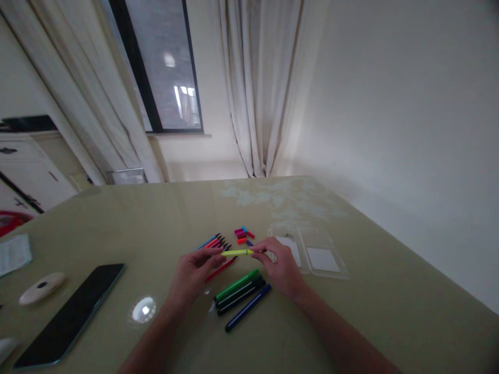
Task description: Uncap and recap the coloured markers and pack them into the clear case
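Note:
A yellow marker (237, 253) is held level above the table between my two hands. My left hand (192, 271) pinches its left end, and my right hand (278, 266) grips the right end, where a dark ring marks the edge of the cap. Beyond my left hand lie several uncapped markers (215, 242), partly hidden by the fingers. Loose caps (241, 235) in red, pink, orange and blue are grouped behind the yellow marker. Nearer to me rest a green marker (237, 285), black markers (241, 296) and a dark blue marker (248, 308), all with caps on.
An open clear plastic case (325, 252) with white paper inside lies right of my right hand. On the left are a phone (72, 314), a white oval object (42, 288) and a pale packet (14, 254). A shiny round object (144, 310) is near my left forearm.

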Available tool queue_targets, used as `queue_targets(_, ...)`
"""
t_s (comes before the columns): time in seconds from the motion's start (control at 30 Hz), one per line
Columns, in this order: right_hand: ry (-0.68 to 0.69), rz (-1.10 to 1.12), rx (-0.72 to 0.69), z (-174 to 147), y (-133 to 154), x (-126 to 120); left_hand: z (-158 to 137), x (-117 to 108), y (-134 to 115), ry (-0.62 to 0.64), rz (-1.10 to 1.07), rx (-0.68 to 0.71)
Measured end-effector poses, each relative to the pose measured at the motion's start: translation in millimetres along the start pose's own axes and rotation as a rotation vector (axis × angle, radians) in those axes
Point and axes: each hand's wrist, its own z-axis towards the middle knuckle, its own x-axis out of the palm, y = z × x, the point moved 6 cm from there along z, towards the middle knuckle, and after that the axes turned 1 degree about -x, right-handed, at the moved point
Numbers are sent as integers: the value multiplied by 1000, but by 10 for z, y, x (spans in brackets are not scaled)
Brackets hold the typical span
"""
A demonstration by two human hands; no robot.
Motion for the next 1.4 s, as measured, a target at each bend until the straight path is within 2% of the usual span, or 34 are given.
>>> queue_targets(0.13, -6, 34, 41, 2, 17, -24, -28, 42, -31, 11, -1, 23)
queue_targets(0.23, 50, -13, 43, 10, 33, 6, -44, 114, -99, 87, 167, 123)
queue_targets(0.37, 212, -293, -55, -7, 48, 122, -125, 241, -123, 267, 502, 255)
queue_targets(0.47, 299, -509, -66, -40, -14, 195, -193, 290, -103, 293, 672, 328)
queue_targets(0.6, 352, -613, -29, -80, -98, 255, -217, 348, -79, 340, 732, 363)
queue_targets(0.67, 368, -643, -2, -88, -126, 268, -170, 306, -89, 309, 716, 366)
queue_targets(0.8, 357, -694, 61, -74, -149, 240, -7, 24, -83, 57, 752, 307)
queue_targets(0.87, 347, -709, 75, -66, -144, 224, 35, -86, -50, -19, 812, 279)
queue_targets(1.1, 326, -669, 105, -60, -148, 214, 26, -90, 62, 11, 990, 235)
queue_targets(1.27, 162, -507, 132, -21, -181, 104, 6, -25, -64, -20, 838, 328)
queue_targets(1.4, 49, -352, 87, 8, -153, 15, -9, 34, -97, 22, 686, 323)
